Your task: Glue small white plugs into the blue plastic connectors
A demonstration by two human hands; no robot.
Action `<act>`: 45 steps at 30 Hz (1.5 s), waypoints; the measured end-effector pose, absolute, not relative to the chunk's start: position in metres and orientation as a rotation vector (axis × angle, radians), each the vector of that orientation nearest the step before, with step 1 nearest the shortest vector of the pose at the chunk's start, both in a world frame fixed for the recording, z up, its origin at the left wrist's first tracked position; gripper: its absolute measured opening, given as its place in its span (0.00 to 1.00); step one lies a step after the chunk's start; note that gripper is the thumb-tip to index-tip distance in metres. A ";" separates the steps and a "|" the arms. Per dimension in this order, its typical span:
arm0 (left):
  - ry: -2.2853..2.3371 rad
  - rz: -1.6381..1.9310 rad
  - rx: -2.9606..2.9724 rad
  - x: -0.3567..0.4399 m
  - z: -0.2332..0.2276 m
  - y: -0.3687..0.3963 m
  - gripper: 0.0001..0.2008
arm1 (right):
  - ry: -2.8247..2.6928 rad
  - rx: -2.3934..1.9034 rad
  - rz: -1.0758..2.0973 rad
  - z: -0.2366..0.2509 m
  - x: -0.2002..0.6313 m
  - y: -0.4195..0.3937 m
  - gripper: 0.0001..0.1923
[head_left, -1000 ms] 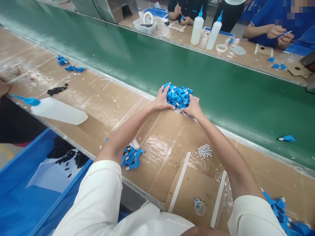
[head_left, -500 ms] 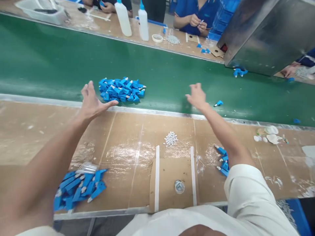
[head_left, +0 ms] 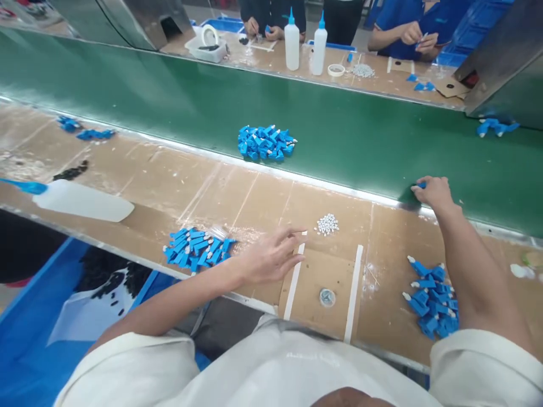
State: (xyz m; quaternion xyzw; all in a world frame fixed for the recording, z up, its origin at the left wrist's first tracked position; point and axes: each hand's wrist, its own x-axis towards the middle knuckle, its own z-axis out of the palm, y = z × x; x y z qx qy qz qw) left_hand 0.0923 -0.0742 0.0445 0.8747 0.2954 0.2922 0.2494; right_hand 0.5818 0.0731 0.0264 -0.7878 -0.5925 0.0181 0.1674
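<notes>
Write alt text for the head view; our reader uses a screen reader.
A person's right hand grasps a blue part at the green belt edge; the open left hand hovers over the cardboard-covered bench among blue part piles.

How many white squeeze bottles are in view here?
3: two bottles stand upright side by side on the far bench; one lies on its side on the near bench, left.

Connector pile (head_left: 266,142) on conveyor belt (head_left: 348,135) (behind beads (head_left: 327,224)).

Bright, even overhead light, glare on the taped cardboard worktop (head_left: 271,195), slight wide-angle bending at edges.
</notes>
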 end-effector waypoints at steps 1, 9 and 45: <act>0.778 0.782 2.377 0.095 0.049 -0.085 0.28 | -1.677 -2.276 0.078 0.027 0.576 0.068 0.07; 0.659 0.818 2.200 0.123 0.067 -0.149 0.25 | -1.670 -2.225 0.099 0.048 0.534 0.027 0.23; 0.799 1.071 0.680 0.150 0.004 -0.166 0.20 | -1.300 -1.707 0.740 0.026 0.379 -0.229 0.25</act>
